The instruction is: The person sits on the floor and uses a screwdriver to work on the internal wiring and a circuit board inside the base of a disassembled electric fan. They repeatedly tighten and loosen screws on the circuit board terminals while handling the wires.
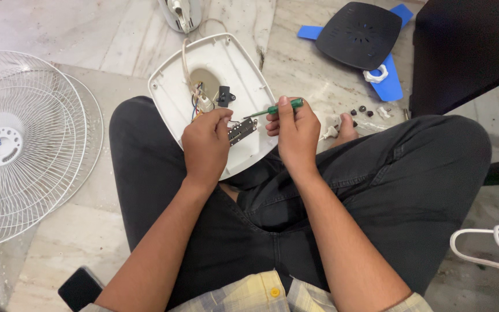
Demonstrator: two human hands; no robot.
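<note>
**Screwdriver at a switch block over an opened fan housing**

A person sits cross-legged on a pale marble floor (53, 254) in dark trousers, with a white plastic fan housing (244, 75) resting upside down across the lap and knees. Inside it show an oval opening, a bundle of coloured wires (196, 95) and a small black part (223, 95).

The left hand (206, 144) is closed, its fingertips pinching a small dark switch block (242, 130) that lies just above the housing's inner face. The right hand (295, 130) is curled around a green-handled screwdriver (275, 108), thumb along the handle; the thin shaft points left toward the switch block, its tip near the block's upper edge. Whether the tip touches cannot be told.

To the left on the floor lie two white wire fan grilles (24, 144), one stacked on the other. At the top right, a dark vented cover (359, 34) rests on blue fan blades (389, 84), with a white ring nut (375, 74) beside them. A few small dark screws and caps (362, 110) are scattered near the person's bare foot (345, 128). A white cable (486, 245) loops at the right edge.
</note>
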